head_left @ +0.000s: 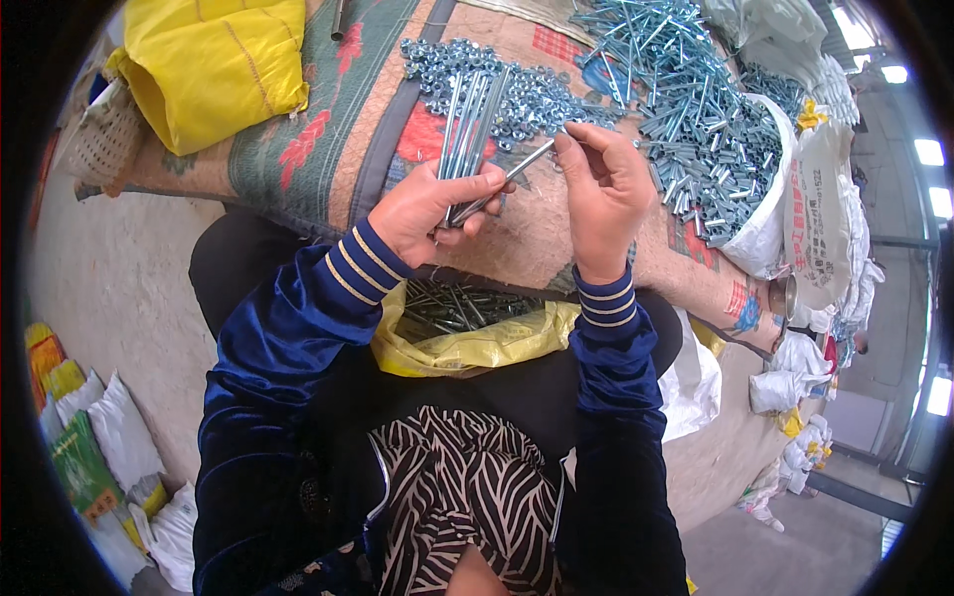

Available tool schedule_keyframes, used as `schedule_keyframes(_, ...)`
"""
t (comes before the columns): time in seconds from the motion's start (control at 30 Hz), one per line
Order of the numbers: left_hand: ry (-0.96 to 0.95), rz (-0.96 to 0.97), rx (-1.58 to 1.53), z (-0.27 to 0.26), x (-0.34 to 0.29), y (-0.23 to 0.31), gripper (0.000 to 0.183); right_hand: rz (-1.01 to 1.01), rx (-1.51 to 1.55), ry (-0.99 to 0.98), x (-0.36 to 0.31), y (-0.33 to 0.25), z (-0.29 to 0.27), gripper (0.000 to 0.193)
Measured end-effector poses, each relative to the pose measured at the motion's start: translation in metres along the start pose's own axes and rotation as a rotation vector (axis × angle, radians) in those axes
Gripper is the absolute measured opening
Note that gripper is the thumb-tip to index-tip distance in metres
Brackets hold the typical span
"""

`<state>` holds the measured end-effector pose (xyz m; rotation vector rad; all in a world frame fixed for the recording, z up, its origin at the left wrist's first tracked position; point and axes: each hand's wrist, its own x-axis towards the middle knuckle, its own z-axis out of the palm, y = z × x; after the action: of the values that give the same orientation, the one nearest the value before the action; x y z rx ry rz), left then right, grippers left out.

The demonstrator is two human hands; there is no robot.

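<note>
My left hand (437, 207) is closed around a bundle of long thin metal bolts (467, 124), which stand up out of the fist. One more bolt (530, 162) slants from that fist toward my right hand (604, 189). The thumb and forefinger of my right hand pinch at its far tip; whether a small part sits between them is hidden. Just beyond the bundle lies a pile of small shiny nuts (542, 97). Below my hands, in my lap, an open yellow sack (467, 356) holds many dark metal bolts (462, 306).
A patterned quilted cover (537, 228) lies over the work surface. At the far right are heaps of long bolts (646, 50) and short metal sleeves (711, 189), with a white sack (765, 233) beside them. A yellow bag (214, 70) stands far left. Filled sacks (124, 427) lie on the floor at left.
</note>
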<state>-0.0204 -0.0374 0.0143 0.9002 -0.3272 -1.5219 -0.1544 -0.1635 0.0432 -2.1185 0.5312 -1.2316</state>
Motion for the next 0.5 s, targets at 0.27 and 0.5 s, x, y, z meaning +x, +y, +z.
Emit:
schedule_keyframes(0.27, 0.020, 0.061, 0.059, 0.0001, -0.0025, 0.0044, 0.019, 0.196, 0.226, -0.046, 0.0006, 0.0074, -0.0054, 0.014)
schedule_keyframes(0.5, -0.023, 0.044, -0.013, 0.0013, -0.0028, 0.0037, 0.017, 0.289, 0.403, -0.042, 0.0027, 0.0009, -0.0030, 0.015)
